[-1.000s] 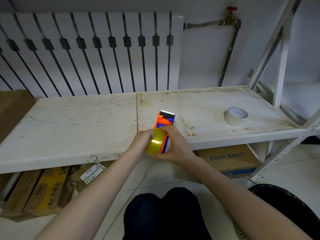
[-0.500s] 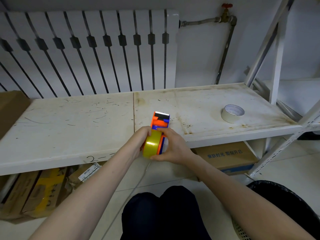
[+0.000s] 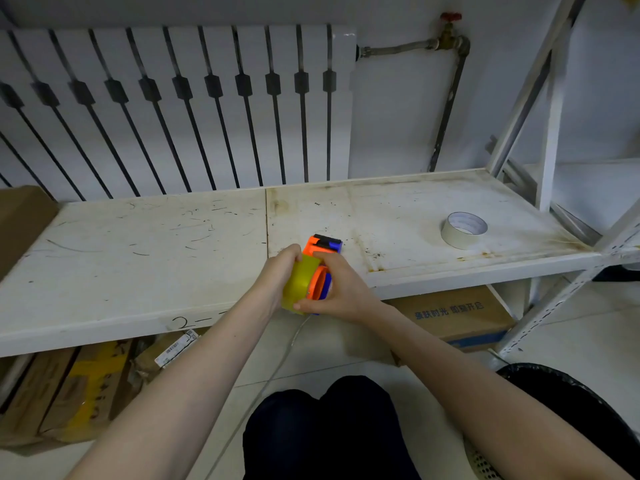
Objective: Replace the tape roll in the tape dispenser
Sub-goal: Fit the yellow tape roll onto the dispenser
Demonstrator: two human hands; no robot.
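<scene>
1. The left hand [image 3: 280, 271] grasps the yellow tape roll [image 3: 300, 285] from its left side, just above the front edge of the shelf [image 3: 138, 265].
2. The right hand [image 3: 341, 289] grips the orange-and-blue tape dispenser [image 3: 322, 247], which touches the roll.
3. A white tape roll [image 3: 464, 230] lies near the shelf's right end, well apart.
</scene>
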